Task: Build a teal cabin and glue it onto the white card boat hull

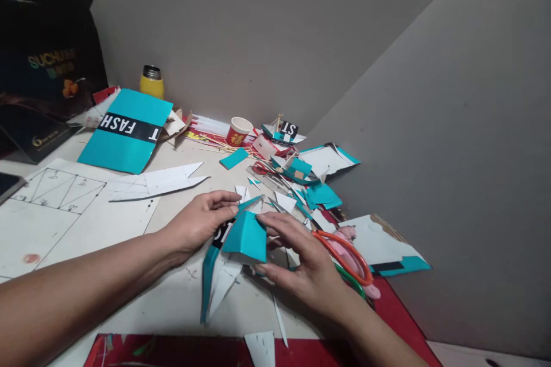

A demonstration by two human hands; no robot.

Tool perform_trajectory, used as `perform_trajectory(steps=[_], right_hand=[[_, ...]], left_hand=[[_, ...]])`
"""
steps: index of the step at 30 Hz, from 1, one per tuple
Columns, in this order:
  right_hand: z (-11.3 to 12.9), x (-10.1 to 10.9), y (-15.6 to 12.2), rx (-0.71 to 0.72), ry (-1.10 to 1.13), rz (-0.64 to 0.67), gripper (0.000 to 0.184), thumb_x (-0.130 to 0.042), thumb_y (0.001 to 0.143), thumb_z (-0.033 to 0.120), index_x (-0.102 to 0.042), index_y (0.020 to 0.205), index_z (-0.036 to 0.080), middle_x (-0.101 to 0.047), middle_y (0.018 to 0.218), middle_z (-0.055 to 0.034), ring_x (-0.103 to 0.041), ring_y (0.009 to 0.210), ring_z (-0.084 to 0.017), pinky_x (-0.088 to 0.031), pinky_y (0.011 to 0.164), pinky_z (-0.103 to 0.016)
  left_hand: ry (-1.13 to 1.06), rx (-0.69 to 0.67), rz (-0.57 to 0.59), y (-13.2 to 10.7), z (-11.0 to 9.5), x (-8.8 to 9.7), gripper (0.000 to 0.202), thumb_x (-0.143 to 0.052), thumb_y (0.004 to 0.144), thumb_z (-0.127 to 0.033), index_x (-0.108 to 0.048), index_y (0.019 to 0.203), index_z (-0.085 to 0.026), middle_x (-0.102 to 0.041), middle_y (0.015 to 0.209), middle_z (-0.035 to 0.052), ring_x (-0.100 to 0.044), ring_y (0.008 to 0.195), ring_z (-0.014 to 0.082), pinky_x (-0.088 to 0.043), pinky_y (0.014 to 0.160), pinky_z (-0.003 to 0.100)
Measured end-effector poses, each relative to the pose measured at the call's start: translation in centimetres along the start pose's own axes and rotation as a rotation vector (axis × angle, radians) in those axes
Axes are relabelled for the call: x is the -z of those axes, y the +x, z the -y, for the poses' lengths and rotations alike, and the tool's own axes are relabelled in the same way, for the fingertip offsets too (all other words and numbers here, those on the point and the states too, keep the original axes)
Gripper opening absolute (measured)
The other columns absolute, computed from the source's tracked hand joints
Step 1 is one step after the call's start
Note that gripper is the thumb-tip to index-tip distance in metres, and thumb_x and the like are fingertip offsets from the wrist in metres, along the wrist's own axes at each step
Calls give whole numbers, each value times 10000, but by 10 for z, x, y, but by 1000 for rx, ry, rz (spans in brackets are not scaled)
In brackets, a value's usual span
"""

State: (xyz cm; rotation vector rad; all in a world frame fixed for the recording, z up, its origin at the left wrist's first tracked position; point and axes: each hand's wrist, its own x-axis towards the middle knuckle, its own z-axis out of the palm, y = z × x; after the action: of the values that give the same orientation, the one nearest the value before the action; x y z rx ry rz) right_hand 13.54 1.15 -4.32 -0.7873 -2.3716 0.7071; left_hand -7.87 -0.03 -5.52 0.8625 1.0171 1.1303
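Note:
Between my hands is a small boat-shaped piece of folded card (209, 281), teal outside and white inside, with a black band of white letters. My left hand (200, 221) pinches it at its far left side. A bent teal card piece (247, 238) stands over the boat's middle. At its right edge, my right hand (303, 255) has fingers above and the thumb below, gripping that side. The fingers partly cover the boat's right side. Just beyond my hands lie white and teal card scraps (284, 202).
Two similar card boats, one farther back (284, 132) and one nearer (297, 167), stand beside red scissors (260, 168) and a red paper cup (239, 133). Orange-handled scissors (365, 272) lie right. Left are a drawn template sheet (55, 198), a cut white shape (155, 182) and teal card (116, 152).

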Motion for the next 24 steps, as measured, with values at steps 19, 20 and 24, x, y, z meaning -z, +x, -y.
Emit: perform_trajectory(steps=[19,20,24], right_hand=[[3,-14,0,2,-38,-137,618,-746,792,319,-469,1344,279,-560,1206,-102,-624,830,-178,-600,669,-335],[4,-16,-1,2,-41,-149,619,-748,789,325,-469,1340,275,-562,1202,-103,-628,831,-180,-601,673,-337],[7,-22,-1,7,-62,-186,645,-759,777,334,-458,1344,270,-576,1161,-98,-625,903,-205,-601,741,-368]], left_hand=[[-219,20,4,-10,5,-13,238,-588,866,-280,-718,1051,-205,-646,1279,59,-528,1240,253,-394,1063,367],[-200,8,-21,-10,7,-13,242,-595,863,-297,-717,1054,-211,-640,1289,53,-513,1257,252,-384,1070,367],[-117,-18,-96,-9,12,-11,274,-589,866,-332,-698,1089,-214,-587,1357,54,-482,1290,255,-338,1105,396]])
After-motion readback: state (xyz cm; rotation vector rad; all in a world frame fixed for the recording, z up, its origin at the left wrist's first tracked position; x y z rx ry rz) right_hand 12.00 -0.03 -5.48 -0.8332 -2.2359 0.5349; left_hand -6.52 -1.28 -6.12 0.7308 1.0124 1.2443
